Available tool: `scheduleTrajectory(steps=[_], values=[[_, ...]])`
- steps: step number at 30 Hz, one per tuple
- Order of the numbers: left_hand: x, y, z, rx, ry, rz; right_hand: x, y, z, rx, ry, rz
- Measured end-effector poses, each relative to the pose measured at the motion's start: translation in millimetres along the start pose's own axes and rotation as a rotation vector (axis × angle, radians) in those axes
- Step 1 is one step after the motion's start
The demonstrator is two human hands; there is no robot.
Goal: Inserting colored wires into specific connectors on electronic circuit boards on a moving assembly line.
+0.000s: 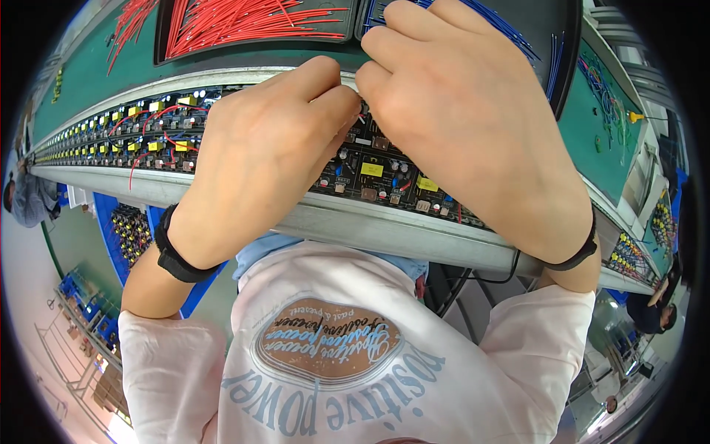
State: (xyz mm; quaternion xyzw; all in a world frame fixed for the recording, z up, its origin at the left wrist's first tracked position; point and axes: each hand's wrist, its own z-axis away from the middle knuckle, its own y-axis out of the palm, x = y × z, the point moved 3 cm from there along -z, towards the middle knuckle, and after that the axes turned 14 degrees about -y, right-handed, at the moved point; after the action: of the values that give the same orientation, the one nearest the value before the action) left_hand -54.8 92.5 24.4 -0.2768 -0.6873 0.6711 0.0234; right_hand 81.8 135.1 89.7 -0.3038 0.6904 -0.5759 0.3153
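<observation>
My left hand [259, 140] and my right hand [462, 111] are close together over a row of dark circuit boards [355, 164]. The fingers of my left hand are pressed together in a pinch. Those of my right hand are curled in beside them. Whatever lies between the fingertips is hidden by the hands. Yellow block components [371, 170], small capacitors and connectors cover the boards. On the boards to the left, thin red wires [171, 140] stick up and loop over the edge.
A pale metal rail [355, 218] runs along the near side of the boards. Beyond them, a black tray [160, 37] holds red wires [251, 29] and blue wires [510, 28]. Tangled wires [608, 92] lie on the green mat [592, 159] at right. Other people are in the background.
</observation>
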Motion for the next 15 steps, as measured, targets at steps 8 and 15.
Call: scheduleTrajectory(steps=[8,15], values=[[2.3,1.5,0.2,0.019,0.020,-0.011,-24.8,-6.4,33.1,0.013,0.045,0.004],[-2.7,3.5,0.7,0.009,0.056,-0.052,-55.7,2.2,46.1,0.015,0.072,0.014]])
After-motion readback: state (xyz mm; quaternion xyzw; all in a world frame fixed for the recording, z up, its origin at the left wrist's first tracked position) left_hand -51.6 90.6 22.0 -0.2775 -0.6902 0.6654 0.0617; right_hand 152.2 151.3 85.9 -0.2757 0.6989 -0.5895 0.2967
